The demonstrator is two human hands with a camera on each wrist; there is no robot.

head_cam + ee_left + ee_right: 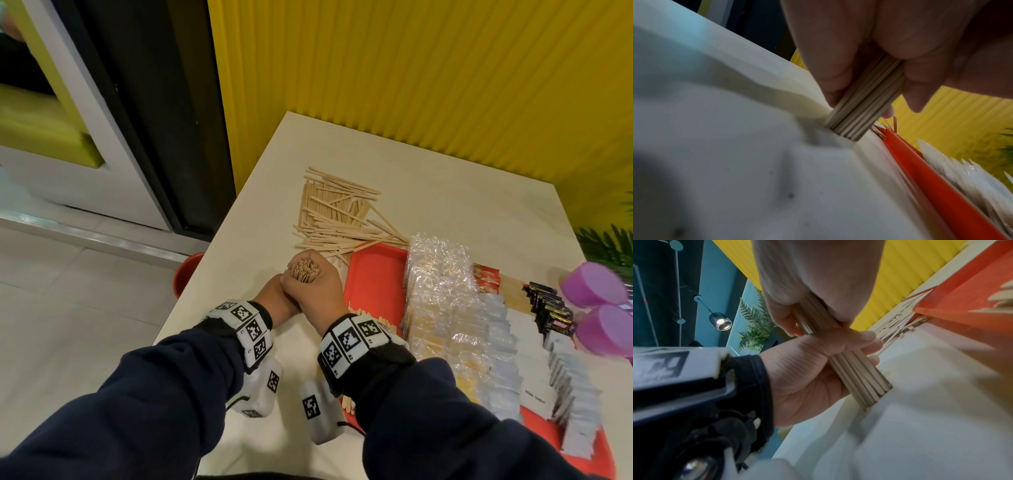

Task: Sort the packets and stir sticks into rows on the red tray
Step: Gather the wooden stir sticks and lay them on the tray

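Both my hands grip one thick bundle of wooden stir sticks (306,270), held upright just left of the red tray (375,274). My right hand (317,291) wraps the upper part and my left hand (279,301) wraps it lower down. In the left wrist view the bundle (863,105) stands with its lower end on the white table (735,162). The right wrist view shows the bundle (859,378) running through both fists. A loose pile of sticks (339,216) lies beyond my hands. Rows of clear-wrapped packets (438,284), white packets (496,359) and black packets (551,308) fill the tray.
Two purple cups (596,284) stand at the table's right edge. A few sticks (370,317) lie on the tray's near left side. A red-orange round object (186,274) sits on the floor left of the table. A yellow ribbed wall (411,85) backs the table.
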